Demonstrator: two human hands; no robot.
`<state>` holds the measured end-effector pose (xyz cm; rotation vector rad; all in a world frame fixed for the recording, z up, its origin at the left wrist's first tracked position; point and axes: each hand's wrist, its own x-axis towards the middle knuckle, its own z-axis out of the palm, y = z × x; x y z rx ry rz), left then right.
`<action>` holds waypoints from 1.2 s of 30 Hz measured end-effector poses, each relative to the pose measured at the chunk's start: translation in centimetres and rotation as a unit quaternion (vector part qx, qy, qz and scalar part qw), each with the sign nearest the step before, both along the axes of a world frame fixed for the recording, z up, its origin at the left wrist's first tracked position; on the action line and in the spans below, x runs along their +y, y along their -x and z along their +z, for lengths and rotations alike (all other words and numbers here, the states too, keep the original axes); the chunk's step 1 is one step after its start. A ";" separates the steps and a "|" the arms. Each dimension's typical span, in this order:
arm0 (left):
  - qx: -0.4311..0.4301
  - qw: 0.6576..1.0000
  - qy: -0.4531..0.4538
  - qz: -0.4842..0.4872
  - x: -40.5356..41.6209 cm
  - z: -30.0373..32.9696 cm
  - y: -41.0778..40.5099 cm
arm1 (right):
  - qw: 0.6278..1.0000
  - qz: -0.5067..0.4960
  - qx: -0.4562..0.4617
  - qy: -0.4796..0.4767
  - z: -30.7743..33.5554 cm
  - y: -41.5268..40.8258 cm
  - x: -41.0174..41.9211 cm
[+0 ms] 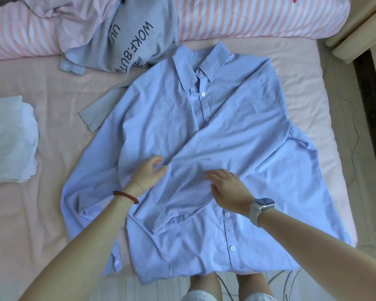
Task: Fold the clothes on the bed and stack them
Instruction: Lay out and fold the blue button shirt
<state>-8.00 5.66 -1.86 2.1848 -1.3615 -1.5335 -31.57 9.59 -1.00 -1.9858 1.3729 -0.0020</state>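
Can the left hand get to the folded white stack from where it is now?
Probably yes. The left hand rests on the blue shirt, and only bare pink sheet lies between it and the white stack at the bed's left side.

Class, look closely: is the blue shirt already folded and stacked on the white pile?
No, the blue shirt lies spread on the bed, apart from the white pile.
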 end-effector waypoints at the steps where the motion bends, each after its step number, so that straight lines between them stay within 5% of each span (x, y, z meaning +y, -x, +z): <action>1: -0.031 0.999 0.006 -0.041 0.3 -0.5 1.0 | 0.999 0.034 0.023 -0.020 -0.3 -0.4 0.2; 4: -0.052 0.996 0.020 -0.065 0.8 -1.0 3.0 | 0.997 0.011 0.022 -0.073 -0.5 -0.3 0.9; 7: 0.023 0.995 0.074 0.066 1.0 0.0 3.0 | 0.993 -0.115 -0.027 -0.018 0.6 1.6 0.8; 12: -0.113 0.986 0.074 0.097 2.2 0.4 1.0 | 0.967 -0.219 0.063 0.111 1.3 6.2 -0.3; 16: -0.271 0.944 0.175 -0.073 3.6 0.5 3.4 | 0.949 -0.259 0.168 0.067 0.1 10.0 -1.8; 19: -0.295 0.891 0.246 -0.242 4.9 0.4 7.7 | 0.936 -0.280 0.211 0.011 -1.0 12.8 -1.4; 23: -0.259 0.877 0.147 -0.376 7.4 -0.5 11.9 | 0.926 -0.262 0.247 -0.114 -2.6 16.3 0.2; 26: -0.231 0.886 0.063 -0.397 9.3 -1.0 12.2 | 0.907 -0.334 0.248 -0.061 -2.1 16.9 0.0; 31: -0.196 0.926 0.195 -0.258 9.6 0.0 12.2 | 0.957 -0.164 0.112 0.210 -0.5 14.8 -3.4; 36: -0.278 0.920 0.193 -0.199 6.2 -0.5 14.2 | 0.978 0.012 0.099 0.183 -2.4 11.6 -9.6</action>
